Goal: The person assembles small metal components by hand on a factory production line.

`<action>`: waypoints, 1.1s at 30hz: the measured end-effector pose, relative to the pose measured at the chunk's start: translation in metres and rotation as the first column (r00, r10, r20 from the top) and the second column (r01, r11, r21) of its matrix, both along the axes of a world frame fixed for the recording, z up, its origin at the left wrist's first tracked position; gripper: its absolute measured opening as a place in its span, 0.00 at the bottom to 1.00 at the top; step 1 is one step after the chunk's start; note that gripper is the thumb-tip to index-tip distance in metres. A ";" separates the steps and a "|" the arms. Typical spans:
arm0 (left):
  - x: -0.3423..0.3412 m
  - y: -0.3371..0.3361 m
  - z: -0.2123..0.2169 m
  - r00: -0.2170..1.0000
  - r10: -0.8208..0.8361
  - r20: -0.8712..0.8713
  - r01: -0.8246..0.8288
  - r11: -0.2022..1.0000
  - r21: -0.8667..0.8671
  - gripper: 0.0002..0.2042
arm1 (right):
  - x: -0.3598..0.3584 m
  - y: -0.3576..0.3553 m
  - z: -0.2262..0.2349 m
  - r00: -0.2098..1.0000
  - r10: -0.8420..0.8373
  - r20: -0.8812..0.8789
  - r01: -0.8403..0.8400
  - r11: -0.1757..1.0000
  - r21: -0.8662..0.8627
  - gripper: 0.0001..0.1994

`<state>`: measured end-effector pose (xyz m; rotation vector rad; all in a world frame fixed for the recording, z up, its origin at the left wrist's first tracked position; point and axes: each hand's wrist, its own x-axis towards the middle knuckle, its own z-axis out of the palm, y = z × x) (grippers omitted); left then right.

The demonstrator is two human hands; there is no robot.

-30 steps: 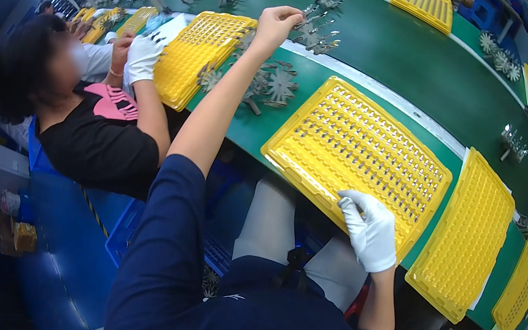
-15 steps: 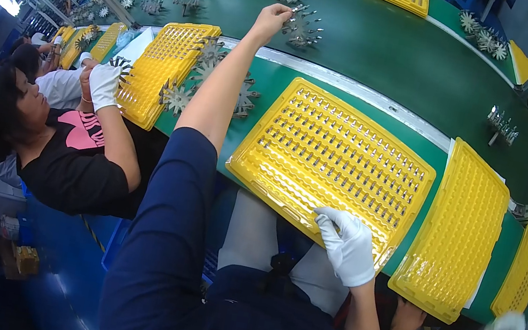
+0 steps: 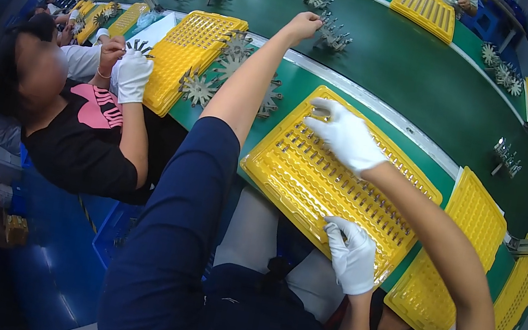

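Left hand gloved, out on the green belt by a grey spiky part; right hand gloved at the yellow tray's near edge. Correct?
Not quite: the left hand is bare, not gloved. The head view shows it out on the green belt by a grey spiky part. The right hand is gloved, at the near edge of the yellow tray.

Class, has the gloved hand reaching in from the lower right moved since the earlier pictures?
Yes: the hand rose from below the yellow tray onto it, near its far edge.
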<state>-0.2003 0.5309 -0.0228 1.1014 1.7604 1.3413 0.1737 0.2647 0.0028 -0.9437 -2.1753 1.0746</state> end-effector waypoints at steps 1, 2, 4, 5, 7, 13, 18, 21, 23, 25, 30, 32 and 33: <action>-0.001 -0.004 -0.001 1.000 0.007 -0.001 -0.007 1.000 -0.004 0.18 | -0.044 0.021 0.002 0.999 0.032 0.016 -0.032 0.999 -0.008 0.14; 0.002 -0.006 -0.002 0.995 0.072 -0.062 -0.073 0.997 -0.002 0.18 | -0.083 0.042 0.004 0.998 0.057 0.035 -0.056 0.998 -0.015 0.18; 0.008 -0.005 0.005 0.984 0.129 -0.126 -0.129 0.992 0.010 0.17 | -0.145 0.097 0.009 0.993 0.098 0.066 -0.096 0.995 -0.021 0.27; 0.003 -0.013 0.008 0.893 0.218 -0.395 -0.210 0.976 0.064 0.15 | -0.148 0.093 0.006 0.988 0.136 0.079 -0.134 0.991 -0.028 0.31; -0.007 -0.031 0.018 0.716 0.301 -0.630 -0.282 0.950 0.133 0.14 | -0.157 0.083 0.003 0.992 0.113 0.062 -0.118 0.990 0.081 0.30; 0.035 -0.161 0.075 0.828 0.399 -0.394 -0.167 0.846 0.506 0.09 | -0.069 0.036 -0.012 0.988 0.155 0.011 -0.151 0.941 0.303 0.15; 0.085 -0.350 0.078 0.702 0.547 -0.455 -0.183 0.757 0.628 0.08 | 0.024 -0.027 0.016 0.999 -0.017 0.038 0.013 0.994 0.109 0.07; 0.103 -0.439 0.037 0.607 0.635 -0.477 -0.349 0.753 0.558 0.10 | 0.028 -0.024 0.000 0.994 -0.060 0.094 0.047 0.990 0.136 0.10; 0.102 -0.485 -0.007 0.550 0.717 -0.429 -0.501 0.694 0.518 0.11 | 0.036 -0.015 -0.016 0.987 -0.083 0.138 0.069 0.993 0.099 0.12; 0.113 -0.538 -0.027 0.487 0.791 -0.370 -0.681 0.610 0.406 0.12 | 0.038 -0.010 -0.022 0.995 -0.006 0.103 0.000 0.998 0.062 0.12; 0.118 -0.646 -0.082 0.355 0.741 -0.570 -0.836 0.525 0.161 0.10 | 0.024 0.000 -0.031 0.995 -0.002 0.095 -0.006 0.997 0.082 0.16; 0.113 -0.671 -0.116 0.341 0.727 -0.596 -0.879 0.472 0.073 0.09 | 0.020 0.003 -0.028 0.994 -0.008 0.110 -0.002 0.996 0.094 0.16; 0.110 -0.689 -0.142 0.331 0.723 -0.606 -0.890 0.452 0.053 0.09 | 0.017 0.003 -0.026 0.994 0.004 0.106 -0.016 0.994 0.105 0.16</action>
